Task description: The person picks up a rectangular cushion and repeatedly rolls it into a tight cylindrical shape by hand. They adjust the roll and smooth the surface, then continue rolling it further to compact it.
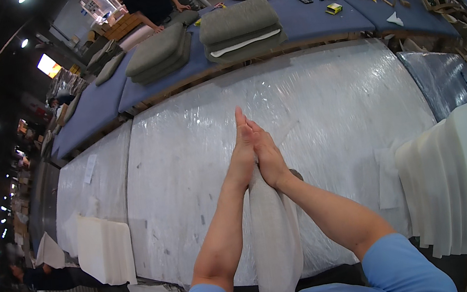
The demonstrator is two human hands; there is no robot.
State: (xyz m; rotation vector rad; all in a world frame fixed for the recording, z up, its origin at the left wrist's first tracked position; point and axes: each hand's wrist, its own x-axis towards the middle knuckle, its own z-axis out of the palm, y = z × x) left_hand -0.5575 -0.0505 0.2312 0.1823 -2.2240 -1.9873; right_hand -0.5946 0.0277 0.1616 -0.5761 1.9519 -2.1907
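A light grey fabric seat cushion (pixel 270 236) stands on its edge between my forearms, running from my chest out over the plastic-covered table (pixel 189 170). My left hand (pixel 242 153) lies flat along the left side of its far end. From the right side, my right hand (pixel 269 156) presses toward the left one, so the cushion's end is squeezed between both palms. The fingers are stretched out and point away from me, almost meeting beyond the cushion. Much of the cushion's far end is hidden by the hands. A small dark piece (pixel 296 174) shows beside my right wrist.
White foam pads (pixel 452 175) stand in a row at the right, and more pads (pixel 104 248) at the left. Grey-green cushions (pixel 240 22) are stacked on the blue-covered table (pixel 311 21) beyond. Co-workers (pixel 150 2) are across it; another person's arm (pixel 55 277) reaches in at lower left.
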